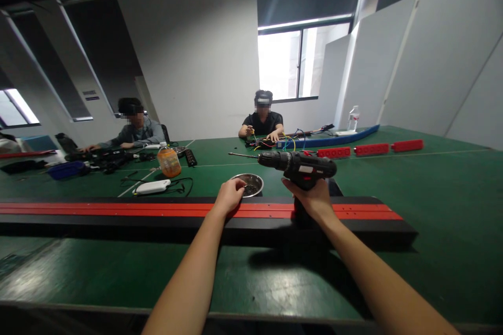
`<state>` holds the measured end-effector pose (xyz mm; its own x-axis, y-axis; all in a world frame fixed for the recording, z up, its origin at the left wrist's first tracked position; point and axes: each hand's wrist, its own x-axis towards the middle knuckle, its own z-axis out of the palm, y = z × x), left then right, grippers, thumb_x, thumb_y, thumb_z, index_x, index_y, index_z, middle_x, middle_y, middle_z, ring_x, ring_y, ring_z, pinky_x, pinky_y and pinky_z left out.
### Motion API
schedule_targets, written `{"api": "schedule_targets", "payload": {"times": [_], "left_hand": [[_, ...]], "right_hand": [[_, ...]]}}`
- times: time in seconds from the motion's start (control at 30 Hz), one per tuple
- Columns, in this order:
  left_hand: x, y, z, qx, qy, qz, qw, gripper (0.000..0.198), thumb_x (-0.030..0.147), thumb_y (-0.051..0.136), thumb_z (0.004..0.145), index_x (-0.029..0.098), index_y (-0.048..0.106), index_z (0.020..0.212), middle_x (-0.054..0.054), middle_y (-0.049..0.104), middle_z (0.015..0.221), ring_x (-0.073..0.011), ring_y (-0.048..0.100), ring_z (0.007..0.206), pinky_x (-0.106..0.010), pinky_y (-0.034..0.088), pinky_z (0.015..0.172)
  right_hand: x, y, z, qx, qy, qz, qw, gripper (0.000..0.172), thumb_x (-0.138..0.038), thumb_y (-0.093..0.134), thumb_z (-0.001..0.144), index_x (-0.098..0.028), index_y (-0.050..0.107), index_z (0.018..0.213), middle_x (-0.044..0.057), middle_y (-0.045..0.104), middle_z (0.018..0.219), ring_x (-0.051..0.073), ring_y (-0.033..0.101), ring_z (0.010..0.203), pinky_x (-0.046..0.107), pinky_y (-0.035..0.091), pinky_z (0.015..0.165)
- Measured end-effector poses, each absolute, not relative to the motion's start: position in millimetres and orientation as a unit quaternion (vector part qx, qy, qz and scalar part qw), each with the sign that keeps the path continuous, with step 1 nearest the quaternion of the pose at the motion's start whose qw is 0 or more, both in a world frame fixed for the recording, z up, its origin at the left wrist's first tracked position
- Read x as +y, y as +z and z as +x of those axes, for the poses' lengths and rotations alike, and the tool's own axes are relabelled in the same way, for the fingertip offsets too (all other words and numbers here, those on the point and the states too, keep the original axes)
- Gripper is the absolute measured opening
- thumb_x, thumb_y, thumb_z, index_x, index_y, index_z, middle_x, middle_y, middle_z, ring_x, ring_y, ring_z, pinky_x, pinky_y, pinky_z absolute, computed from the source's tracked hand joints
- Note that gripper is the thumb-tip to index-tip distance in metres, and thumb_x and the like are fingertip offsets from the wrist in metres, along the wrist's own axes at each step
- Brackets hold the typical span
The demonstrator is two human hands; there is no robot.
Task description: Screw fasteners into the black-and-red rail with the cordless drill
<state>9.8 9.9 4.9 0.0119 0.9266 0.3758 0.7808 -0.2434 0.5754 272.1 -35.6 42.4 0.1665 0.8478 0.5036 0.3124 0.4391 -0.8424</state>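
My right hand [316, 200] is wrapped round the grip of a black cordless drill [298, 165], which is held above a long black beam [251, 227] with a red strip along its top. The drill's long thin bit [241, 155] points left. At the left rim of a small metal bowl [257, 183], my left hand [231, 193] has its fingers pinched together; what they hold, if anything, is too small to make out. Small dark pieces lie in the bowl, probably screws, though I cannot tell exactly.
Beyond the beam are a white power bank [152, 187] with cables, an orange bottle [168, 161] and red blocks [371, 149]. A blue curved strip [334, 140] and a clear bottle [353, 119] stand farther back. Two people [263, 118] sit across the green table [440, 204].
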Motion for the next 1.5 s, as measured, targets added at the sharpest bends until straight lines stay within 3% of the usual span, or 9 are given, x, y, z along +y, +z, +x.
{"api": "schedule_targets", "payload": {"times": [0.13,0.3,0.43,0.73,1.03,1.27,1.5], "left_hand": [[6.4,4.9,11.8,0.615,0.299,0.726,0.066,0.024,0.026,0.058,0.091,0.021,0.077,0.103,-0.008,0.077,0.111,-0.023,0.069,0.102,-0.031,0.049,0.093],[2.4,5.4,18.8,0.621,0.22,0.752,0.029,0.033,0.034,0.048,0.096,0.024,0.078,0.106,-0.009,0.076,0.112,-0.0252,0.069,0.102,-0.033,0.048,0.092],[2.7,4.2,19.8,0.626,0.217,0.749,0.022,0.034,0.035,0.046,0.096,0.025,0.077,0.107,-0.009,0.076,0.113,-0.0257,0.068,0.104,-0.033,0.048,0.091],[3.4,2.5,18.7,0.628,0.219,0.747,0.013,0.033,0.034,0.047,0.095,0.027,0.076,0.109,-0.008,0.076,0.114,-0.027,0.068,0.105,-0.035,0.048,0.091],[0.3,7.0,20.4,0.631,0.185,0.753,0.014,0.037,0.036,0.041,0.097,0.026,0.076,0.108,-0.009,0.076,0.113,-0.0263,0.068,0.102,-0.034,0.046,0.089],[-4.3,12.1,24.7,0.622,0.13,0.772,0.013,0.055,0.049,0.029,0.101,0.023,0.077,0.103,-0.015,0.075,0.116,-0.0326,0.065,0.111,-0.046,0.04,0.099],[-5.1,12.4,26.7,0.626,0.122,0.77,0.011,0.057,0.051,0.03,0.1,0.02,0.078,0.101,-0.017,0.075,0.113,-0.0337,0.066,0.11,-0.048,0.039,0.101]], "right_hand": [[-35.5,46.8,287.2,-0.615,0.225,-0.496,0.57,0.045,-0.053,0.081,0.064,-0.015,0.078,0.087,0.009,0.077,0.078,0.031,0.073,0.078,0.037,0.056,0.071],[-37.0,62.6,331.3,-0.696,0.151,-0.54,0.448,0.042,-0.052,0.08,0.065,-0.018,0.079,0.09,0.006,0.078,0.081,0.029,0.074,0.082,0.033,0.055,0.068],[-41.8,77.4,366.4,-0.745,0.041,-0.578,0.329,0.032,-0.049,0.077,0.066,-0.022,0.078,0.084,0.004,0.076,0.075,0.029,0.073,0.076,0.031,0.051,0.062],[-44.7,98.8,378.3,-0.759,-0.054,-0.616,0.207,0.032,-0.054,0.073,0.068,-0.024,0.074,0.079,0.006,0.074,0.073,0.026,0.07,0.069,0.029,0.043,0.054],[-32.8,151.1,344.3,-0.811,-0.142,-0.553,0.126,0.03,-0.051,0.071,0.065,-0.024,0.074,0.078,0.006,0.069,0.068,0.022,0.062,0.06,0.03,0.035,0.05],[-19.6,187.8,295.9,-0.842,-0.208,-0.483,0.12,0.035,-0.035,0.079,0.056,-0.023,0.077,0.089,0.007,0.062,0.06,0.022,0.059,0.057,0.035,0.036,0.054],[-27.9,203.4,264.0,-0.854,-0.233,-0.456,0.098,0.034,-0.037,0.084,0.054,-0.024,0.073,0.083,0.004,0.058,0.058,0.02,0.057,0.056,0.033,0.031,0.052]]}}
